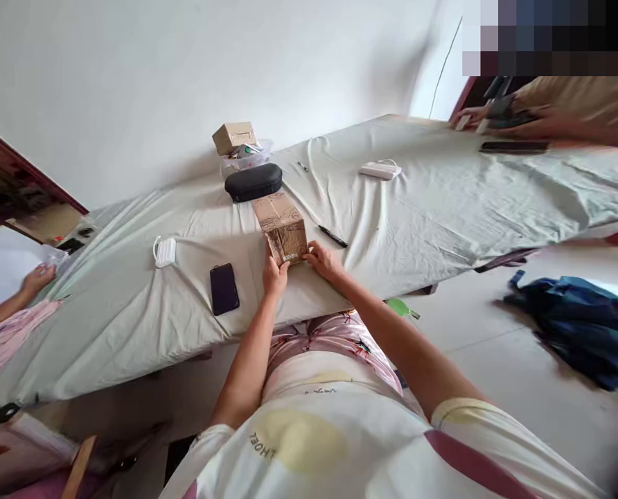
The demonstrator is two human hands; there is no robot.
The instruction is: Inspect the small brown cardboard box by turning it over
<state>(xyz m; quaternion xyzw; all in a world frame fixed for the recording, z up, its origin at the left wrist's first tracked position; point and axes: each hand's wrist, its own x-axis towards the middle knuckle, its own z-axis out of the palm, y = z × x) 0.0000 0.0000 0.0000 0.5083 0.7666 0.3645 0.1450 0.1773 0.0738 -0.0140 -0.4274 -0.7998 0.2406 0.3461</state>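
Observation:
A small brown cardboard box [280, 225], wrapped in clear tape, sits on the cloth-covered table [444, 208] near its front edge. My left hand [274, 275] grips the box's near left corner, fingers curled on it. My right hand [323, 261] presses against the near right side of the same box. A black pen [332, 236] lies just right of the box. A black phone [224, 288] lies face down to the left of my left hand.
Behind the box are a black oval case [253, 181], a clear tub [246, 159] with a second cardboard box [233, 136] on it. White chargers [165, 251] [380, 169] lie on the cloth. Other people's hands [37, 278] [527, 121] are at the left and far right. Dark blue cloth [579, 326] lies on the floor.

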